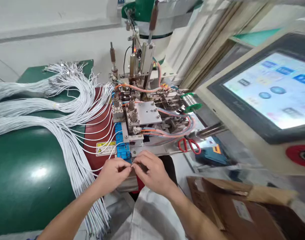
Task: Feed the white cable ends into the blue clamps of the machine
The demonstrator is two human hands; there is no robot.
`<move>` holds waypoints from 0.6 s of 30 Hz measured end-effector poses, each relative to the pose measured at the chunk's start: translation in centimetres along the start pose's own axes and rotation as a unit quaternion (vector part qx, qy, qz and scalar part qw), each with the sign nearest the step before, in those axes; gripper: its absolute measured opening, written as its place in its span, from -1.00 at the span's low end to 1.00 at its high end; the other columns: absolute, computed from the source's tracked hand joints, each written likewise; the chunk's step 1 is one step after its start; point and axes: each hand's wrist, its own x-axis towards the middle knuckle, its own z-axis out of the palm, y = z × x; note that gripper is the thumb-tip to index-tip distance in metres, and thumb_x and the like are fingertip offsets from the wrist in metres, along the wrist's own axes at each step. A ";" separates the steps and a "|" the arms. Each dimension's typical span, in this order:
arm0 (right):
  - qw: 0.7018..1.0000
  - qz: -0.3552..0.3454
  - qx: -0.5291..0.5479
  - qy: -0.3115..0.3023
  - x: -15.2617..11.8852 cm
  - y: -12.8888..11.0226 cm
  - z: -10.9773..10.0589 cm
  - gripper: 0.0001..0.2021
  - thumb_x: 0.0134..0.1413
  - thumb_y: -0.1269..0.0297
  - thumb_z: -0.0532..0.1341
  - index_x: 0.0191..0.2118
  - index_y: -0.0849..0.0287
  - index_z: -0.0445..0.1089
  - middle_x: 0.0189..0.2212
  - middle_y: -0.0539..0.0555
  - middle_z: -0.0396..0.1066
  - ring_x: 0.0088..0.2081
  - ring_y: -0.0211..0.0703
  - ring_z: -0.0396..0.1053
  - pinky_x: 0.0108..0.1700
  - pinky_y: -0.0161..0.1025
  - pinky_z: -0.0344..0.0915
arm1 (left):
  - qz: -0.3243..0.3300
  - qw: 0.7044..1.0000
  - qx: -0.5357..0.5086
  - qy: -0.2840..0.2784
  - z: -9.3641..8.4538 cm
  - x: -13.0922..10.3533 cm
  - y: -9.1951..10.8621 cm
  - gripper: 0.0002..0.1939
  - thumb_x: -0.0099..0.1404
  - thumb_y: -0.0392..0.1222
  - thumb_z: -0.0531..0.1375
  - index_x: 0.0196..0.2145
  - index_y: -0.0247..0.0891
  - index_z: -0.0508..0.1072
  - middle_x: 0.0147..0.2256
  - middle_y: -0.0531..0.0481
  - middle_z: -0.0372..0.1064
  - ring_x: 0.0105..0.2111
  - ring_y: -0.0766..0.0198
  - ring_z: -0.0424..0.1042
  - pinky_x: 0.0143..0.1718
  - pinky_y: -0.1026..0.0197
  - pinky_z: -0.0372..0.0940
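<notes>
My left hand [114, 174] and my right hand [151, 170] meet fingertip to fingertip at the front of a metal machine [144, 113]. Both are closed in a pinch. A white cable [98, 170] runs in behind my left hand, which seems to hold its end. What lies between the fingertips of my right hand is too small to make out. Just beyond the hands sits a row of blue blocks [123, 150], with several white cables leading into it from a large bundle [67, 150] on the left.
A green table [24, 176] carries the cable bundles. Red-handled scissors [189, 145] lie at the machine's front edge, near a wire spool [191, 101]. On the right stands a touchscreen [274, 90] with a red knob [301, 155] below. Cardboard boxes [232, 206] sit at lower right.
</notes>
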 end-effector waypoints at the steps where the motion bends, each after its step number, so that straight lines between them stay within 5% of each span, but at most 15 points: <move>1: 0.998 0.037 0.008 0.045 -0.2 -0.1 0.7 -0.88 -0.02 0.46 0.10 -0.52 0.20 0.30 -0.54 0.01 0.29 -0.45 -0.25 0.24 -0.38 -0.30 0.18 | -0.001 0.999 -0.013 0.038 0.5 -0.1 -0.2 -0.80 0.17 -0.27 0.07 -0.54 -0.30 0.44 -0.55 0.05 0.32 -0.50 0.37 0.25 -0.43 0.33 0.14; 6: 0.981 0.122 0.030 0.151 -1.0 -0.6 3.0 -0.84 0.00 0.39 0.10 -0.56 0.18 0.29 -0.56 0.01 0.26 -0.49 -0.26 0.23 -0.44 -0.31 0.19 | -0.030 0.987 -0.089 0.128 2.1 -0.6 -1.2 -0.80 0.18 -0.19 0.08 -0.49 -0.32 0.42 -0.52 0.03 0.31 -0.50 0.36 0.25 -0.45 0.34 0.19; 18: 0.966 0.183 0.132 0.123 -0.6 -0.1 2.5 -0.89 -0.05 0.35 0.15 -0.50 0.20 0.37 -0.53 0.02 0.32 -0.50 -0.27 0.26 -0.48 -0.33 0.20 | -0.065 0.971 -0.191 0.125 2.4 -0.4 -1.2 -0.85 0.14 -0.21 0.13 -0.45 -0.35 0.42 -0.56 0.06 0.28 -0.58 0.45 0.20 -0.54 0.41 0.16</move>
